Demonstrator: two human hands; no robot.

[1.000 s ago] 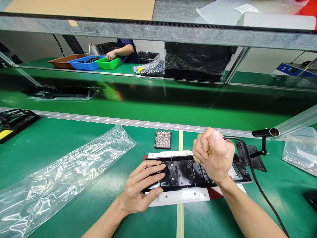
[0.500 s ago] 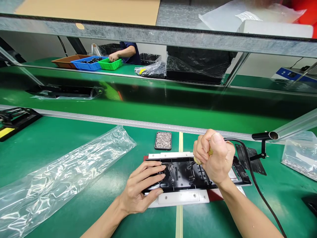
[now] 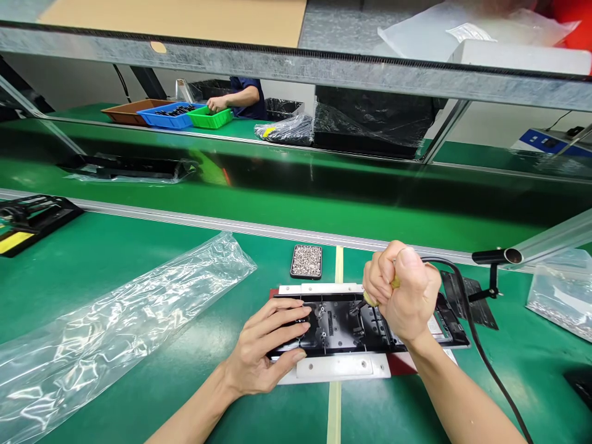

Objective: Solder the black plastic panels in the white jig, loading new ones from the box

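Note:
A long black plastic housing lies with its ribbed inside facing up in a white fixture. My left hand rests over the housing's left end, fingers spread on its surface and thumb along the near edge. My right hand is closed in a fist, thumb up, around a slim soldering iron with a yellow grip. Its thin tip slants down to the left and reaches the inside of the housing; whether it touches is too small to tell. A black cord runs from behind this fist.
A small tray of tiny metal parts sits behind the fixture. Clear plastic bag lies left. A black tube holder and a clear container stand right. Across the bench, a co-worker's hand reaches into a green bin.
The view has shifted slightly. Both my hands, the soldering iron and the housing keep the same places relative to each other.

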